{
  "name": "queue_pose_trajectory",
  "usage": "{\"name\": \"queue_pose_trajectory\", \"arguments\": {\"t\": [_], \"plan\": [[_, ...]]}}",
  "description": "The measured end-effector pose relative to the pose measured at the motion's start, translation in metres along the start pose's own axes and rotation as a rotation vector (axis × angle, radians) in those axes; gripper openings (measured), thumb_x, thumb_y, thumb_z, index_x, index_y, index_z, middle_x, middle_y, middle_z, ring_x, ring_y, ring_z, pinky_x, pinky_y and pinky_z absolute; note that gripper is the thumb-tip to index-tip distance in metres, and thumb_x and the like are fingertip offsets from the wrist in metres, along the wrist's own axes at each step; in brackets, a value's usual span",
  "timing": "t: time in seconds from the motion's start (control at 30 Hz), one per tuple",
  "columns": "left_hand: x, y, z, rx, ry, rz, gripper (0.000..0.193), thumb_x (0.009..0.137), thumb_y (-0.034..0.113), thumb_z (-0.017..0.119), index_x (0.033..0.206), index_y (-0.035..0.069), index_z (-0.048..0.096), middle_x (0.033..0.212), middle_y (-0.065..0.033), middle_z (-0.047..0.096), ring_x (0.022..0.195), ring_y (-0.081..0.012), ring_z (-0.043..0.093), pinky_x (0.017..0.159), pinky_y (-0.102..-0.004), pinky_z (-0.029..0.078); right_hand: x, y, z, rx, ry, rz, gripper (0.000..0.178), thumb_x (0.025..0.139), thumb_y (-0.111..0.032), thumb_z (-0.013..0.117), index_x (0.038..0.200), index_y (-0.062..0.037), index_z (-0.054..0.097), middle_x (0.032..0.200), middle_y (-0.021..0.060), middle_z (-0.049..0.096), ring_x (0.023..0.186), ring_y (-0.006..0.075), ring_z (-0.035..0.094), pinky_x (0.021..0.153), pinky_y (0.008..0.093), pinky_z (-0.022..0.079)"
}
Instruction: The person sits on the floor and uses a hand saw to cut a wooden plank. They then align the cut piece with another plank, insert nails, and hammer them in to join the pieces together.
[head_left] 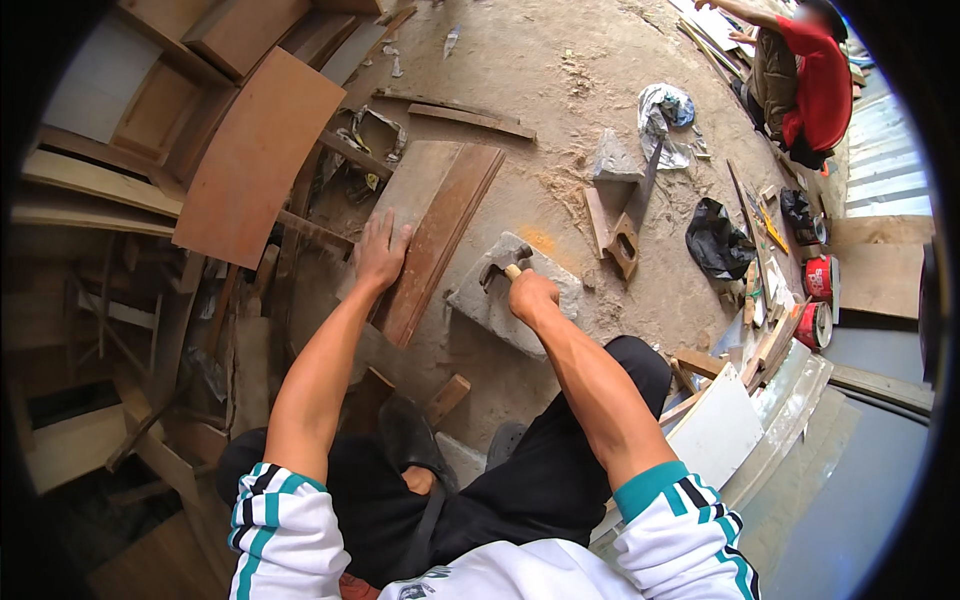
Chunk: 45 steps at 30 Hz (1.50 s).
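Observation:
My left hand point(380, 255) lies on a wooden panel, its fingers stretched out over the pale face. The panel has a pale broad part point(420, 185) and a reddish-brown plank point(445, 240) along its right side. My right hand point(535, 296) is closed around the handle of a claw hammer point(497, 270). The hammer's metal head is over a rough grey concrete block point(560, 285), to the right of the panel. Whether the head touches the block, I cannot tell. An orange powdery patch point(538, 240) shows at the block's far edge.
A handsaw point(628, 235) lies beyond the block, near a crumpled plastic bag point(668, 115). Wooden furniture parts and a brown board point(260, 155) crowd the left. At right are a black bag point(718, 238), red cans point(820, 278) and scrap boards. A person in red point(822, 80) crouches far right.

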<state>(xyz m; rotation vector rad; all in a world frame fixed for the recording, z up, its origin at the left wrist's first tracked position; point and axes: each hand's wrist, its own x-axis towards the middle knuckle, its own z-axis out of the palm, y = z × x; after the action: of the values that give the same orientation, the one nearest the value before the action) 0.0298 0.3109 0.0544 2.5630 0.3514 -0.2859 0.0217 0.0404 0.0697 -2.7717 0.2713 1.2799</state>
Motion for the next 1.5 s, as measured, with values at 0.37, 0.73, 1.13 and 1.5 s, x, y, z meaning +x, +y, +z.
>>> {"name": "queue_pose_trajectory", "arguments": {"t": [0.37,0.73,1.13,1.5], "plan": [[0.01,-0.006,0.008,-0.001,0.063,0.051,0.074,0.095,0.063,0.039,0.153,0.017,0.033,0.159,-0.0175,0.026,0.147,-0.033,0.023,0.116,-0.0514,0.018,0.002,0.039,0.06,0.232,0.15,-0.136,0.033,0.092,-0.013,0.057,0.122,-0.0015,0.052,0.112,0.0204,0.069,0.102,0.0356,0.069,0.084,0.0461,0.055],[-0.001,-0.056,-0.009,-0.452,0.418,-0.156,0.041,0.091,0.039,0.065,0.097,-0.002,0.069,0.098,-0.0164,0.07,0.095,-0.0267,0.066,0.086,-0.0383,0.05,-0.023,0.099,0.095,0.399,0.293,-0.027,0.038,0.083,-0.019,0.06,0.115,0.0006,0.055,0.109,0.0252,0.067,0.104,0.0393,0.066,0.087,0.0481,0.052],[-0.002,-0.103,0.001,-0.411,0.285,-0.448,0.082,0.083,0.062,0.064,0.125,-0.008,0.055,0.128,-0.0246,0.058,0.121,-0.0379,0.056,0.101,-0.0446,0.042,0.007,0.194,0.185,0.795,0.32,0.489,0.036,0.077,-0.018,0.058,0.097,0.01,0.068,0.089,0.0259,0.07,0.082,0.0371,0.071,0.072,0.044,0.055],[-0.05,-0.173,0.031,-0.845,0.403,-0.802,0.063,0.099,0.054,0.044,0.109,-0.005,0.065,0.11,-0.0171,0.066,0.102,-0.0297,0.063,0.088,-0.0402,0.047,-0.042,0.083,0.174,0.184,0.834,-0.23,0.049,0.077,-0.017,0.066,0.123,-0.0041,0.055,0.125,0.0179,0.056,0.116,0.0355,0.054,0.098,0.0454,0.044]]}}
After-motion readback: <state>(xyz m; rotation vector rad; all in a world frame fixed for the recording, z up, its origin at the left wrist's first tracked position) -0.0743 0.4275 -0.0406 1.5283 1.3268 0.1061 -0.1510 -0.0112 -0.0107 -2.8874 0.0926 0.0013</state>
